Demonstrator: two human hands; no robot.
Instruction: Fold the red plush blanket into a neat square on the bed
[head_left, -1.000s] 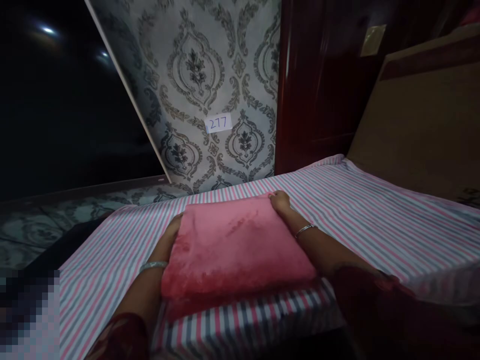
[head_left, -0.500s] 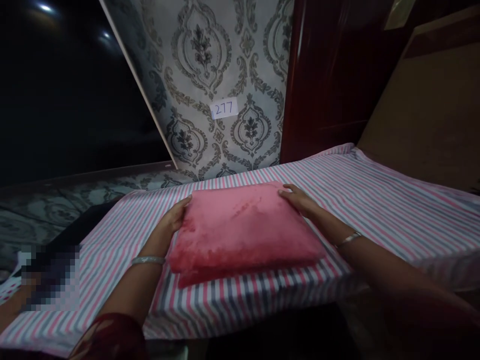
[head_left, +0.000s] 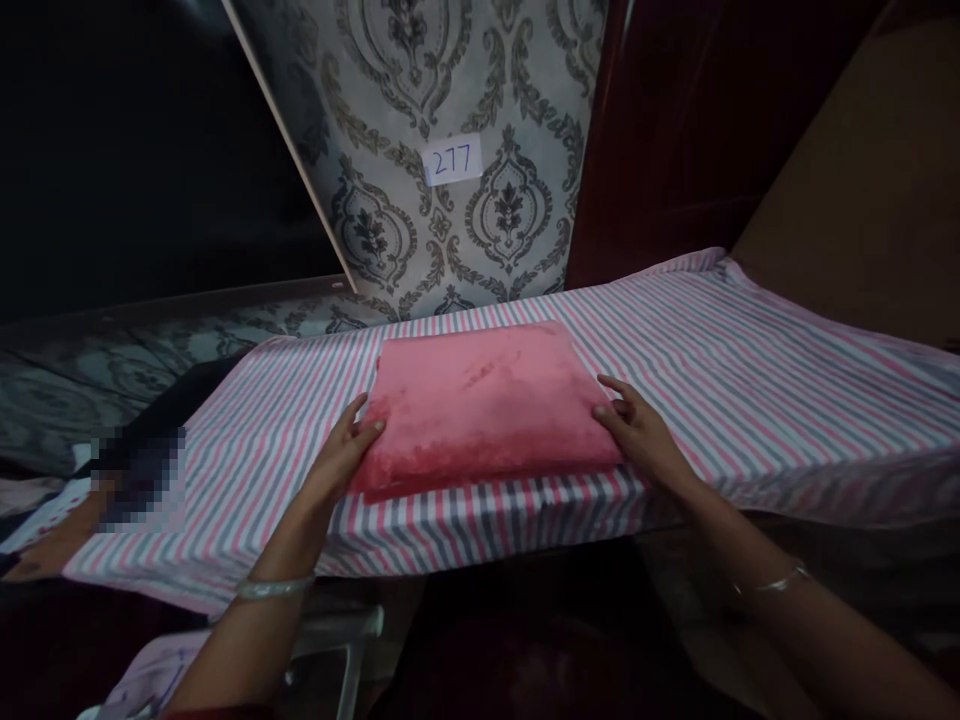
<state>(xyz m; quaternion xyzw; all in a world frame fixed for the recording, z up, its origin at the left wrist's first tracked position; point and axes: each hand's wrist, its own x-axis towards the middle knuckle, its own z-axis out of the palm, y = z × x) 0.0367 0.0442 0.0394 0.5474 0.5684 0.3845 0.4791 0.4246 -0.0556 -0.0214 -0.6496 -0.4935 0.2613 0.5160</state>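
A folded pink plush cloth [head_left: 487, 400] lies flat near the front edge of a table with a striped cloth [head_left: 720, 380]. Its darker, redder folded side faces me, and a lower layer peeks out along the front left. My left hand [head_left: 346, 445] rests at its left side, thumb on the edge and fingers apart. At the right side is my right hand [head_left: 637, 428], with the thumb touching the edge and the fingers spread. Neither hand is wrapped round the cloth.
A large dark screen [head_left: 150, 150] hangs at the left. Behind the table are patterned wallpaper with a paper label [head_left: 454, 160] reading 277 and a dark red door [head_left: 675, 140]. A brown board [head_left: 877, 200] leans at the right. Another person, partly pixelated, is at the left edge.
My hands have slid from the cloth's far corners toward me along its sides, and their fingers have loosened. The view has tilted down; a chair-like frame now shows below the table.
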